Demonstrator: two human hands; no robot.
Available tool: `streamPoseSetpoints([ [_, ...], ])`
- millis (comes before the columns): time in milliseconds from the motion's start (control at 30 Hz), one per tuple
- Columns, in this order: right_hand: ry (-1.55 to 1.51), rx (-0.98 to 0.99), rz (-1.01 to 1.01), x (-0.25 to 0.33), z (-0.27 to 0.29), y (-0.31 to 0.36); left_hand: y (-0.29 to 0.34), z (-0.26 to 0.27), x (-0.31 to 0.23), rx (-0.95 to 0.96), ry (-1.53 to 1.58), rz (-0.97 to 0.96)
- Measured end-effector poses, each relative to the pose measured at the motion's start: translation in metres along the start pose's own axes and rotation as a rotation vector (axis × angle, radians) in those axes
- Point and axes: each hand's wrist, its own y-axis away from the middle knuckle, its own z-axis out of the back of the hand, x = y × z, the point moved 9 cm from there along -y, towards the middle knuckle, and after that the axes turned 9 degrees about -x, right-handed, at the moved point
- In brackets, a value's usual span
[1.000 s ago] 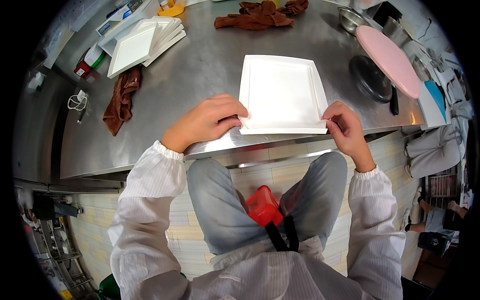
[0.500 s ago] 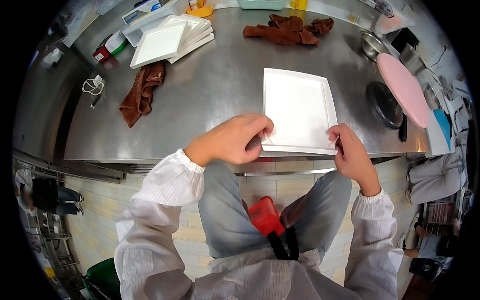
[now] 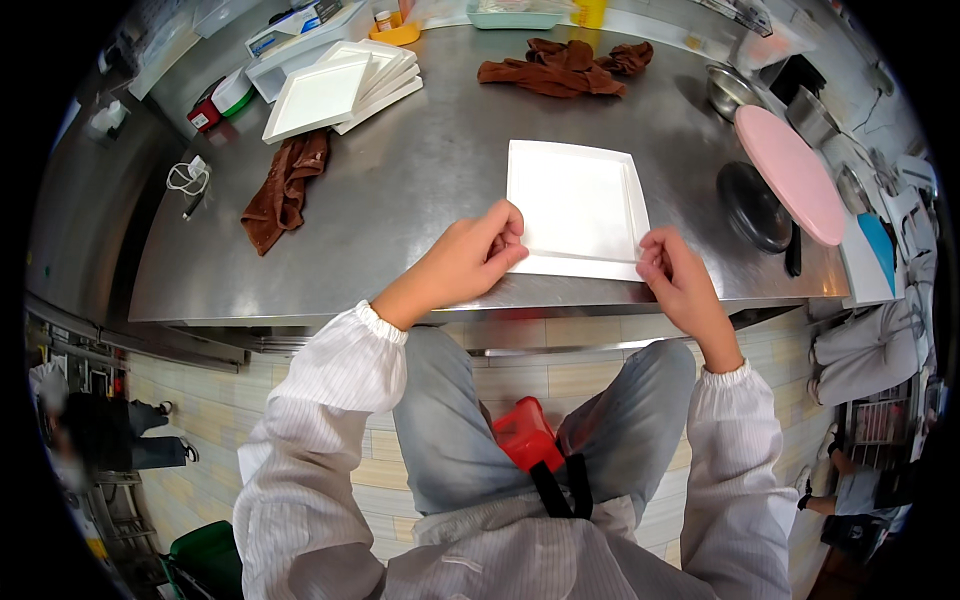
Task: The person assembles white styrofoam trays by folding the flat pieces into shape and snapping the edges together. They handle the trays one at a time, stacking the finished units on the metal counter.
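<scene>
A shallow white cardboard box tray (image 3: pixel 572 208) with low folded sides lies in front of me on the steel table, close to its near edge. At its near left corner is my left hand (image 3: pixel 478 252), fingers curled and closed on the side wall, thumb along the near edge. My right hand (image 3: pixel 682 275) pinches the near right corner between thumb and fingers. The inside of the tray is bare. A loose stack of similar white trays (image 3: pixel 318 97) rests at the far left, partly on a brown cloth (image 3: pixel 286 190).
Another brown cloth (image 3: pixel 565 70) lies crumpled at the back. On the right are a pink round board (image 3: pixel 790 175), a black pan-like thing with a handle (image 3: pixel 752 207) and a metal bowl (image 3: pixel 731 90). A white cable (image 3: pixel 188 176) lies at left. People stand on both sides.
The tray has moved slightly left and away from me, and its near edge now rests back from the table edge. Both hands have gone with it.
</scene>
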Motion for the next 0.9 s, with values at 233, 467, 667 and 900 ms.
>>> streamPoseSetpoints([
  [233, 0.123, -0.037, 0.203, 0.015, 0.001, -0.010, 0.003, 0.002, -0.012, 0.133, -0.043, -0.183],
  [467, 0.103, 0.135, 0.229, 0.019, -0.003, 0.019, 0.023, 0.000, -0.031, 0.093, -0.248, -0.368],
  [667, 0.091, 0.121, 0.190, 0.006, -0.003, 0.019, 0.025, 0.003, -0.040, -0.012, -0.274, -0.422],
  [900, 0.239, -0.076, 0.400, 0.011, -0.003, 0.010, 0.030, 0.008, -0.042, -0.150, -0.430, -0.564],
])
